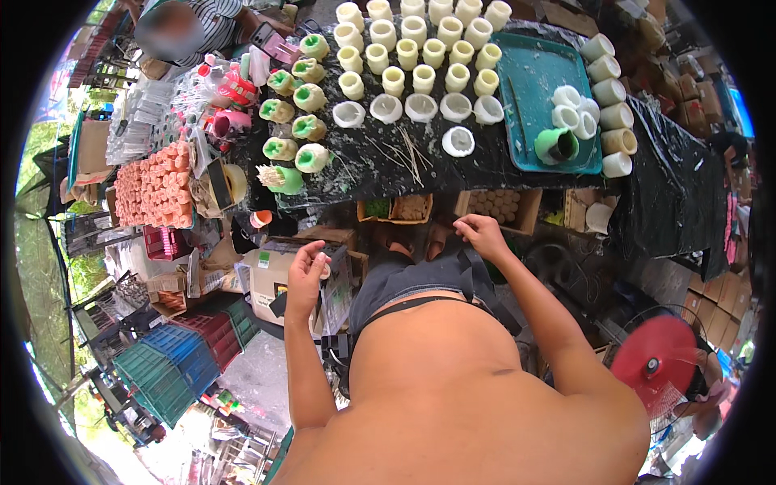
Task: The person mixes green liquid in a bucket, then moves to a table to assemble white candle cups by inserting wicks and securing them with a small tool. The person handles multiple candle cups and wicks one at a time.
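Though half-curled — left grip (305,273) empty

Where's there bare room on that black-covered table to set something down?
Along the front: black cover between the green-topped cups and loose sticks, and between the lone white cup and the teal tray. Behind, rows of pale cups crowd together.

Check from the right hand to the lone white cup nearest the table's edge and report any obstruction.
Nothing visible blocks the right hand from the white cup; only the near edge of the black-covered table lies between. The thin sticks lie to the left. The hand's height against that edge is unclear.
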Demonstrator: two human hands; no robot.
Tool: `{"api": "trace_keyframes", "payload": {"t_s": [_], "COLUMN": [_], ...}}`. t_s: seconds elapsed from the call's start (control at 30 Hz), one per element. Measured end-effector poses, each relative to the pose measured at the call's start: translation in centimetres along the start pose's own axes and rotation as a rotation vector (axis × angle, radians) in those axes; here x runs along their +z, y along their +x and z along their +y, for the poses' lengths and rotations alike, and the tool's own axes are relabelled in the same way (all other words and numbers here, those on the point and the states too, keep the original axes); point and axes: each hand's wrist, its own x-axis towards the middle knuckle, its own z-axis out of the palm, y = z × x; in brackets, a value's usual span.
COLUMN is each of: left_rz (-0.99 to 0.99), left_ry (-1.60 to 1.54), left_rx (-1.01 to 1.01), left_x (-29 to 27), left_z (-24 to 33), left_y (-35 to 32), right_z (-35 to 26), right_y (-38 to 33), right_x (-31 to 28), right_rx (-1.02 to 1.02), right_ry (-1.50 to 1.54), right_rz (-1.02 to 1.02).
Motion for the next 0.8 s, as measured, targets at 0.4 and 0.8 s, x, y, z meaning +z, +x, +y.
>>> {"api": "trace_keyframes", "payload": {"t_s": [0.4,0.8], "left_rz": [-0.291,0.029], "left_ry": [0.042,-0.098], "left_rx": [0.050,0.098], "left_x": [-3.1,-8.2], "left_z": [-1.3,-5.7], "left_y": [9.2,9.0], "right_z": [-16.6,-8.2], "right_y": [-2.0,7.0], "right_x": [-0.4,8.6], "right_rx": [-0.259,-0.077], "right_ry": [-0.298,-0.498], "right_rz": [0.306,-0.677]}}
